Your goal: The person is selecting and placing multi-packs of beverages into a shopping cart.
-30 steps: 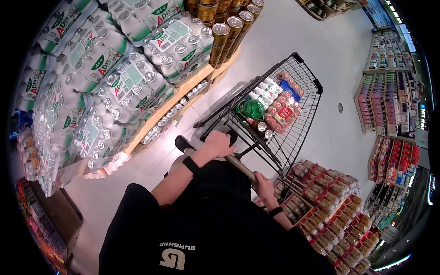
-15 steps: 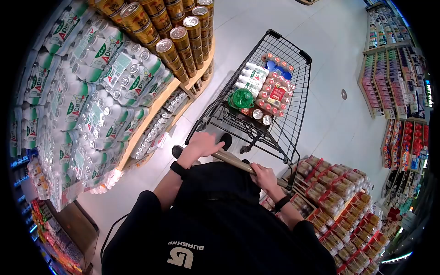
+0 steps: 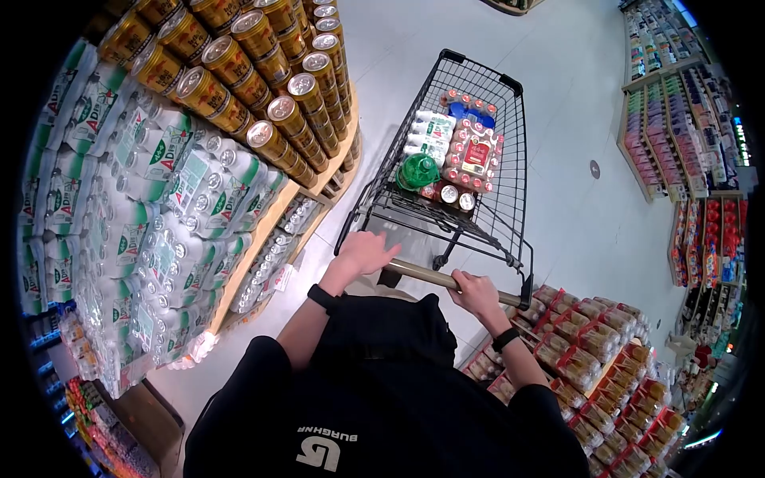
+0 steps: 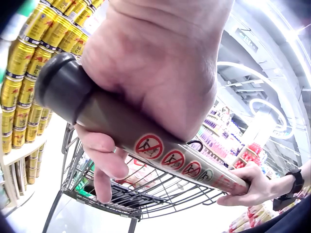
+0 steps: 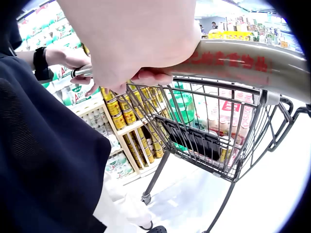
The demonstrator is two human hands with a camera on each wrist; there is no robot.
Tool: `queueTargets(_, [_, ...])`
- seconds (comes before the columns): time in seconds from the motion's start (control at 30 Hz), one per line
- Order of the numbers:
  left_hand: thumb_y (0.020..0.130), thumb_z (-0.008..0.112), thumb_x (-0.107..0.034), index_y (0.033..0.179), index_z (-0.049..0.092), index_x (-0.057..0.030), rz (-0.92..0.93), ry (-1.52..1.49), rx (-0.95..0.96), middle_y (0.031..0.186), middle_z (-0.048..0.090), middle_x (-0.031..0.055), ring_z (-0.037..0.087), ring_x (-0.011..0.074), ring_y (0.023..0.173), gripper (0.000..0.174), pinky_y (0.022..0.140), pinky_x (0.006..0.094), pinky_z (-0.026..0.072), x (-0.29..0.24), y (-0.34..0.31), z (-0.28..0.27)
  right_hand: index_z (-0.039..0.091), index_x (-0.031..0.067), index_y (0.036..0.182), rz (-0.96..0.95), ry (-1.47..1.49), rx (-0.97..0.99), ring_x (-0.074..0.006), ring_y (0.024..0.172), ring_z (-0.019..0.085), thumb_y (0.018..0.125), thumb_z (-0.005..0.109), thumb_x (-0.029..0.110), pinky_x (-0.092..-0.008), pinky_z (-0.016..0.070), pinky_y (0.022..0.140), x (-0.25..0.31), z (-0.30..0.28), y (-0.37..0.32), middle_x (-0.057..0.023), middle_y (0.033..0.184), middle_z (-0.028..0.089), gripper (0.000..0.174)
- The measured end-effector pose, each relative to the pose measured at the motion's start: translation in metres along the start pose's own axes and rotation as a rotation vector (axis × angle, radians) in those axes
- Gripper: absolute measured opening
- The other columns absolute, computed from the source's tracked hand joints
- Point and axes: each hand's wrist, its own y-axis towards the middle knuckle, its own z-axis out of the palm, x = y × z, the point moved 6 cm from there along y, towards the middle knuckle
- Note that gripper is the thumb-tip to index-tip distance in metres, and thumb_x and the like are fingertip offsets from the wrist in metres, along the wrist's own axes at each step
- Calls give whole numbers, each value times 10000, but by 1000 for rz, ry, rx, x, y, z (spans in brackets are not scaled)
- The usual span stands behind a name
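A black wire shopping cart (image 3: 523, 151) stands ahead of the body. My left hand (image 3: 366, 253) lies over the left end of its handle (image 3: 422, 273); in the left wrist view the palm rests on the bar (image 4: 121, 126) and the fingers bend down round its far side. Further right, my right hand (image 3: 478, 295) grips the same handle, knuckles up; the right wrist view shows its fingers curled under the bar (image 5: 243, 65). Inside the cart are a green bottle (image 3: 417, 171), a white bottle pack (image 3: 430, 134), a red-labelled pack (image 3: 476, 155) and silver-topped cans (image 3: 450, 193).
Stacked white-and-green bottle packs (image 3: 119, 215) and gold cans (image 3: 211, 95) line the left side. A red-and-tan stack of packs (image 3: 594, 334) stands close by the cart's right rear. Shelves (image 3: 665, 135) rise at the far right, across pale floor (image 3: 566, 199).
The gold cans have come nearer and lower in the head view. The cart has turned more upright in the picture, its handle shifting right and levelling. Both hands have stayed on the handle.
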Motion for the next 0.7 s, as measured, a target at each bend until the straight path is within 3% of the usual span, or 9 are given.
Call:
queueTargets(0.07, [959,339,-582,1145,613,25,27,23,-12,826,691,226,670,399,844,691,782,479,520,2,11,-6,521,102,839,16,4,-21,-310,586,623,797,688,253,-420,507,521,-7,-4,13,-68,685,604,229])
queueTargets(0.27, [968,355,-544,1040,664,15,53,-27,-42,850,695,229,678,398,847,642,773,474,538,-5,37,-31,502,100,772,13,-40,-38,-335,563,606,776,680,233,-434,489,509,-32,-21,48,-91,650,595,223])
queueTargets(0.47, [957,373,-548,1025,673,17,80,-53,-104,724,671,216,669,397,738,643,701,481,546,-4,68,-45,533,80,704,39,15,2,-345,561,625,766,703,272,-439,507,537,-52,-34,82,-121,585,596,264])
queueTargets(0.53, [953,376,-551,1078,652,24,83,-49,-145,696,660,208,665,395,719,650,677,488,541,-2,76,-49,589,60,652,126,-24,162,-348,572,635,791,701,396,-435,511,548,-50,-42,98,-136,520,578,381])
queueTargets(0.6, [942,417,-531,1082,634,30,95,-58,-164,694,657,208,664,392,711,617,668,492,536,-1,85,-54,689,78,741,230,67,355,-339,632,658,802,693,482,-431,535,618,-48,-54,113,-173,632,639,409])
queueTargets(0.67, [935,444,-517,1066,631,30,125,-58,-180,701,660,207,664,392,712,592,668,489,536,-2,89,-60,697,55,756,211,171,495,-278,561,621,784,715,517,-388,494,573,-63,-40,126,-138,547,579,463])
queueTargets(0.7, [870,521,-479,844,682,30,89,-129,-262,764,682,205,675,387,769,535,726,479,537,-2,87,-67,702,43,764,207,228,563,-248,526,603,775,726,534,-367,473,551,-70,-32,129,-121,504,550,492])
